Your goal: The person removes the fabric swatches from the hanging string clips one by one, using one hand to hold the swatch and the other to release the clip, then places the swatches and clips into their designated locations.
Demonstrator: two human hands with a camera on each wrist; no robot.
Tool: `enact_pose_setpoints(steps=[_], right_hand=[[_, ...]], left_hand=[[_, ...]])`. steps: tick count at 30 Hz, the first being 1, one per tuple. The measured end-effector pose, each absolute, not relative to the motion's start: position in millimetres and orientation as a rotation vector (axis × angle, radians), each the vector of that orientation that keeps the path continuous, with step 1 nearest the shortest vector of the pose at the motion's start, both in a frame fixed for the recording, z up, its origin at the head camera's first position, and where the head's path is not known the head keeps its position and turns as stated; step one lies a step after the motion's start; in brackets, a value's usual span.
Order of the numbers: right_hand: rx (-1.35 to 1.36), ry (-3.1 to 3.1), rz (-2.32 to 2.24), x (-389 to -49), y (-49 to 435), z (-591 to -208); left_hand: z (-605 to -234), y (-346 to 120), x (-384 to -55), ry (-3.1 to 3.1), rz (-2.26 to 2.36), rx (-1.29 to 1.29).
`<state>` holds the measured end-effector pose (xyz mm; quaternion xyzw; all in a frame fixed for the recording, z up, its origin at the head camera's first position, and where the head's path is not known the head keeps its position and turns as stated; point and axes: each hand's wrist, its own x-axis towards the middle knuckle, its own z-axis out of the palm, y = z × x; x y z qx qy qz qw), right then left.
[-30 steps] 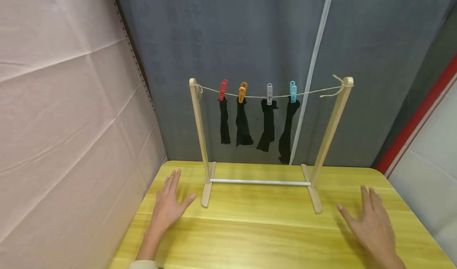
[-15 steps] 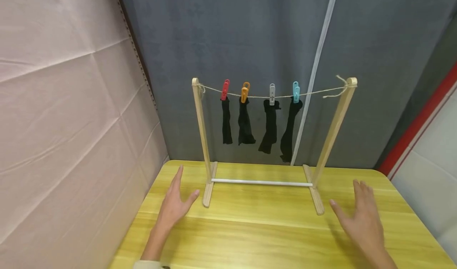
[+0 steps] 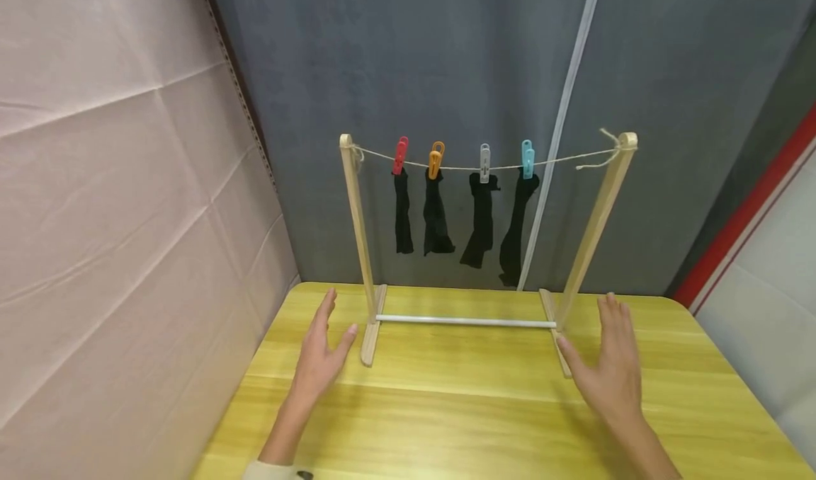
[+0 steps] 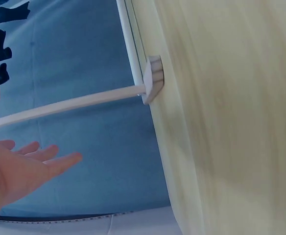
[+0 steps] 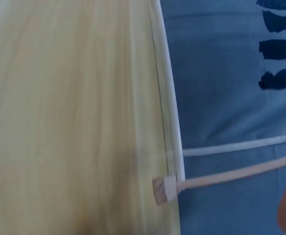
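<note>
Wooden frame [image 3: 357,218] with four black cloths [image 3: 436,214], between two hands

Head view: only from here the whole frame is seen, standing on the yellow worktop [image 3: 446,416]. On its string [image 3: 459,169], the red peg [image 3: 400,156], orange peg [image 3: 436,160], clear peg [image 3: 485,163] and blue peg [image 3: 528,159] hold one cloth each. The left hand [image 3: 321,358] is just beside the left foot [image 3: 372,340], apart from it, with grip released. The right hand [image 3: 605,372] is likewise released and holds nothing; its thumb overlaps the right foot [image 3: 564,362], and I cannot tell if they touch. At the lower border a pale sleeve [image 3: 273,471] is cut off.

Left wrist view: the left hand enters from the left border, its fingers spread. This view gives the end face of the left foot, near the worktop's edge. Of the cloths, only the lower ends appear, in the upper corner.

Right wrist view: merely a blurred strip of the right hand shows at the right border, so this view alone does not tell its grip. The right foot is plain here, and the upper part of its post [image 5: 231,175] disappears behind the hand.
</note>
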<state>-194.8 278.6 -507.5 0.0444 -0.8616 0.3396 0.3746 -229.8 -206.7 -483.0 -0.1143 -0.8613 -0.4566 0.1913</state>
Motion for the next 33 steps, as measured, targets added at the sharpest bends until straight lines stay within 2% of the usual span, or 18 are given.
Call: enact_pose_setpoints(steps=[8,16,23,33], right_hand=[[0.177,-2.178,0.887,-201,256,-504],[0.257,-2.125,0.836,-208,240,-502],[0.320,-2.040,0.821,-216,215,-490],[0.370,-2.022,0.867,-221,185,-469]], left_hand=[[-472,-194,-234,-2.331,-1.285,-0.365],[-465,-175,-241,-2.164,-1.514,-0.491],[-465,-153,-245,-2.143,-1.465,-0.579],[-455,-131,-256,-2.073,-1.524,-0.568]])
